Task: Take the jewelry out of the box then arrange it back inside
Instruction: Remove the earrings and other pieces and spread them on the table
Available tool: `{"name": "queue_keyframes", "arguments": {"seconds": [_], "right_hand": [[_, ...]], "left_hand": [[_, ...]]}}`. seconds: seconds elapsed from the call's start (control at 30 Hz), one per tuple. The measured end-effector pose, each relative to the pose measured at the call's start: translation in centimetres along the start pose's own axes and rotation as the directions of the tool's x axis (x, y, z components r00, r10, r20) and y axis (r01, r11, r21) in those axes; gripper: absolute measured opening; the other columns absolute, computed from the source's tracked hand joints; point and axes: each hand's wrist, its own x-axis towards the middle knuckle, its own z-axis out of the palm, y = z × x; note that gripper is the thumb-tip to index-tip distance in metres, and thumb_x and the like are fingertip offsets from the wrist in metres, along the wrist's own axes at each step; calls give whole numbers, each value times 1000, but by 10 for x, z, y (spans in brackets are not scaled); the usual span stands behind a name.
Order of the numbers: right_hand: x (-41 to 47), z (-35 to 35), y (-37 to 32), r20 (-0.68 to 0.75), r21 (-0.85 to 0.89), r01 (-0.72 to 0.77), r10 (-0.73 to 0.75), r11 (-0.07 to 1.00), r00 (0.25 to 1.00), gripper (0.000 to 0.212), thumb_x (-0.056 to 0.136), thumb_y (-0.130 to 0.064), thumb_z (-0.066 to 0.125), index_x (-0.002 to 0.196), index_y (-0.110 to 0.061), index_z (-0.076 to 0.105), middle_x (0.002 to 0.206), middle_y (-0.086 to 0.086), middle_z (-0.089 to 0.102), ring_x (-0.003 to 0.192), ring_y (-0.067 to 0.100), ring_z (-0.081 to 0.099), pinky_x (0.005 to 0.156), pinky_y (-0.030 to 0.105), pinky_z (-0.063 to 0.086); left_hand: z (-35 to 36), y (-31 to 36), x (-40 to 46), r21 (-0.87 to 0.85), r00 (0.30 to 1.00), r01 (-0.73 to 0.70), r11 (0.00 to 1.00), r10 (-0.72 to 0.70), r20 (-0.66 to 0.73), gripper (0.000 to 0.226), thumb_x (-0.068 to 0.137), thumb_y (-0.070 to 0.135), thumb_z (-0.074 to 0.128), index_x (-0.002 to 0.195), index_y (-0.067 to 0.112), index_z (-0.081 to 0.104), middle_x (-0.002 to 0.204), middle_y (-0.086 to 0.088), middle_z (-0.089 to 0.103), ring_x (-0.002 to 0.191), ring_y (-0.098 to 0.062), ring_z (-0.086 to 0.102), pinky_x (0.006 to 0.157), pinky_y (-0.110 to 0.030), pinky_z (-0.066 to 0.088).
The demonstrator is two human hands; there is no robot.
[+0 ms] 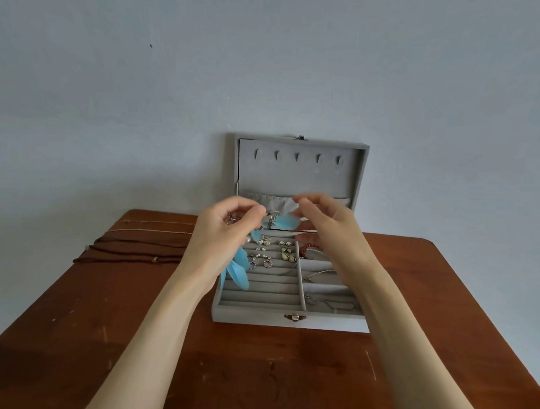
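Over the open grey jewelry box (260, 318) on the wooden table (135, 337), my left hand (228, 230) pinches a blue feather earring (282, 222), a second feather piece (239, 272) trailing below my wrist. My right hand (326, 227) hovers half curled beside it, fingertips near the feather; whether it grips anything I cannot tell. Risk: the feathers may snag the small earrings (262, 250) seated in the ring rolls and drag them loose. My palms hide the hooks. Necklaces (139, 239) lie on the table at left.
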Motion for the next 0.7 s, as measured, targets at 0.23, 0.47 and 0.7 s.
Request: {"name": "queue_keyframes", "arguments": {"seconds": [0.23, 0.47, 0.7], "right_hand": [[-1, 3, 4, 340, 32, -80, 65, 996, 938, 46, 96, -46, 34, 118, -14, 57, 106, 1, 70, 104, 15, 64, 93, 31, 46], [-2, 1, 4, 544, 342, -346, 116, 874, 831, 27, 78, -26, 62, 96, -6, 64, 81, 9, 71, 73, 16, 68, 62, 23, 54], [1, -3, 5, 403, 283, -240, 112, 929, 908, 14, 82, 1, 60, 93, 0, 68, 72, 7, 69, 59, 10, 62, 54, 15, 49]], "left_hand": [[-2, 2, 0, 0, 994, -87, 996, 87, -71, 7, 83, 29, 62, 82, 34, 68, 65, 22, 64, 53, 7, 53, 60, -15, 37], [-6, -2, 3, -40, 976, -38, 998, 28, -216, 7, 85, 26, 62, 82, 24, 68, 58, 19, 60, 51, 3, 52, 54, -13, 41], [-8, -4, 5, -54, 973, 0, 999, -12, -229, 11, 85, 26, 62, 86, 17, 68, 53, 15, 58, 44, -1, 45, 45, -12, 38]]}}
